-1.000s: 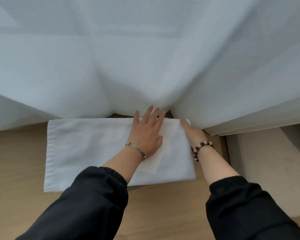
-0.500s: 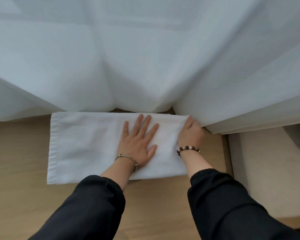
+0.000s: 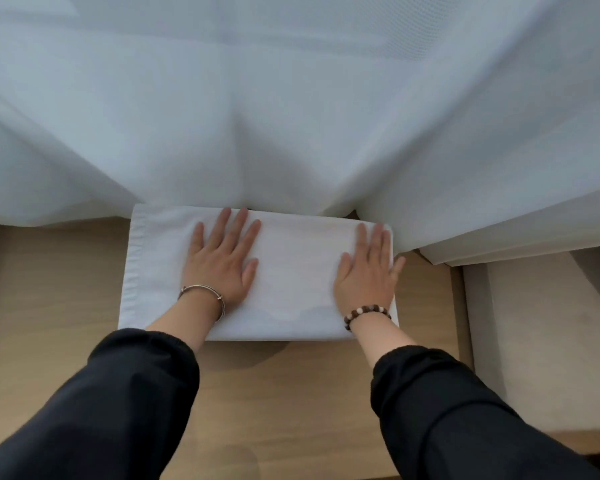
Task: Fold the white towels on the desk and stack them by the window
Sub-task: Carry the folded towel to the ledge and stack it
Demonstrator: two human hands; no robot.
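Observation:
A folded white towel (image 3: 291,271) lies flat on the wooden desk (image 3: 291,393), its far edge against the sheer curtain. My left hand (image 3: 224,263), with a metal bangle at the wrist, presses flat on the towel's left-middle part, fingers straight and spread. Near the towel's right end my right hand (image 3: 366,271), with a beaded bracelet, lies flat too, its little finger hanging past the towel's edge. Whether other towels lie under this one cannot be told.
A white sheer curtain (image 3: 291,116) hangs across the whole back and drapes onto the desk's far edge. To the right of the desk stands a pale upholstered surface (image 3: 541,341) under a white ledge (image 3: 520,244).
My right hand left the towel's far right corner and now lies flat on top. My left hand slid leftward across the towel. The view has shifted, so the towel appears nearer the centre.

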